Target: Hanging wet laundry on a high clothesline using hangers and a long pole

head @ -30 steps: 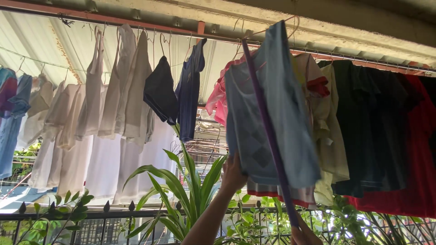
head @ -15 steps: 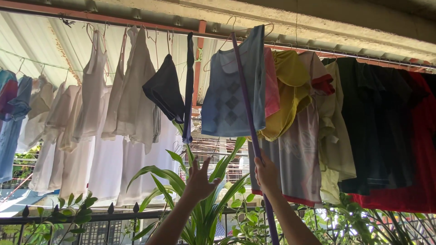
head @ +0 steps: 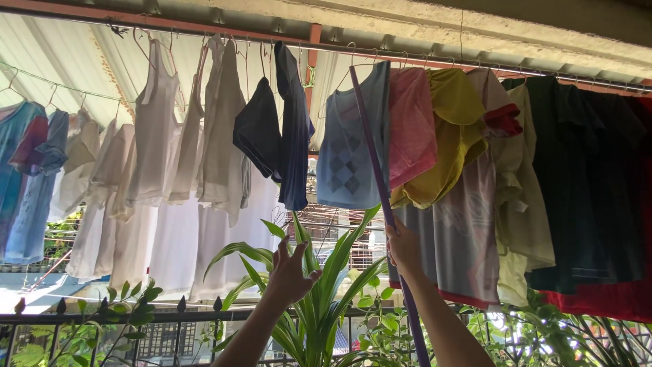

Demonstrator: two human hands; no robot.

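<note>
My right hand grips a long purple pole that reaches up to the hanger of a light blue sleeveless top with a diamond pattern. That top hangs on the metal rail under the roof, between a navy garment and a pink shirt. My left hand is raised below the top with fingers spread, holding nothing.
Many clothes hang along the rail: white garments at left, yellow, dark and red ones at right. A tall green plant and a spiked black railing stand below.
The blue top went from swinging mid-air on the pole to hanging on the rail. My left hand let go of its hem and dropped. My right hand slid higher up the pole.
</note>
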